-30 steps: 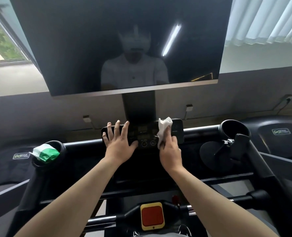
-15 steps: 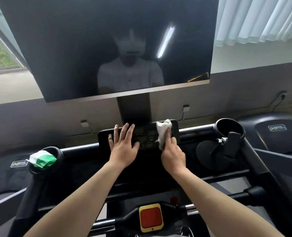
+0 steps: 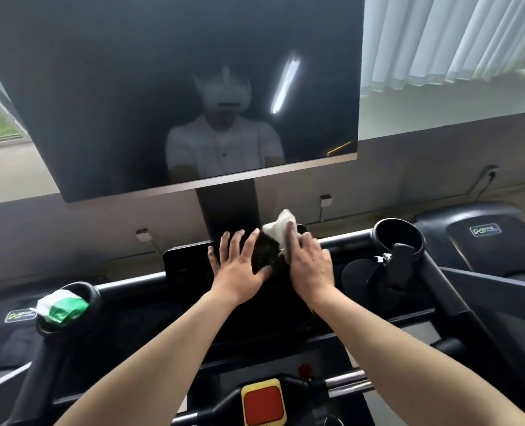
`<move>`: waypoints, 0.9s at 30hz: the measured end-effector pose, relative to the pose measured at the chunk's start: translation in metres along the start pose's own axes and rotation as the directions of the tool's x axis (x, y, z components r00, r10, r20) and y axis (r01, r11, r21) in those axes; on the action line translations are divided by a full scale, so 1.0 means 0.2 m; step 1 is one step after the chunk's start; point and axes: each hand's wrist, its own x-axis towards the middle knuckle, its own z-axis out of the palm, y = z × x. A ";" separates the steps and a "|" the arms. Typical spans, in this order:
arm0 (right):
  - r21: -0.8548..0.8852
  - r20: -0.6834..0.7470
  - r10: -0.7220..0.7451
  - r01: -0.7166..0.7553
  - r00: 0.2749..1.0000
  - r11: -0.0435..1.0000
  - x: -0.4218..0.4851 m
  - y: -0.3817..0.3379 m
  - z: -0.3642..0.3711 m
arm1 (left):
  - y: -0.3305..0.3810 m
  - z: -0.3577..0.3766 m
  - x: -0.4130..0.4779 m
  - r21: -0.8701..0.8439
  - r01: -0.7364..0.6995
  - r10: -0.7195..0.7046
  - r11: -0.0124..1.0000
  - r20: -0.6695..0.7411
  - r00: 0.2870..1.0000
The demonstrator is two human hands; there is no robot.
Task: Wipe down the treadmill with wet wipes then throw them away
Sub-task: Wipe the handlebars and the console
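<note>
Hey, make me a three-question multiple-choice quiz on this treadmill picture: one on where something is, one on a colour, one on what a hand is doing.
1. Where is the green and white wipe pack?
A. In the left cup holder
B. In the right cup holder
C. On the floor

2. What colour is the square button low in the middle?
A. Blue
B. Red
C. Green

3. What is the left hand doing?
A. Gripping a wipe
B. Lying flat, fingers spread, on the control panel
C. Hanging at the side

Answers: 1 A, the pack sticks out of that holder. 2 B, red inside a yellow surround. 3 B, its fingers are straight; the right hand holds the wet wipe.
</note>
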 end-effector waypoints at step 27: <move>0.561 0.100 0.249 -0.262 0.963 0.786 0.10 0.11 -0.02 | -0.02 0.07 0.00 0.124 -0.012 0.011 0.992 0.014 1.000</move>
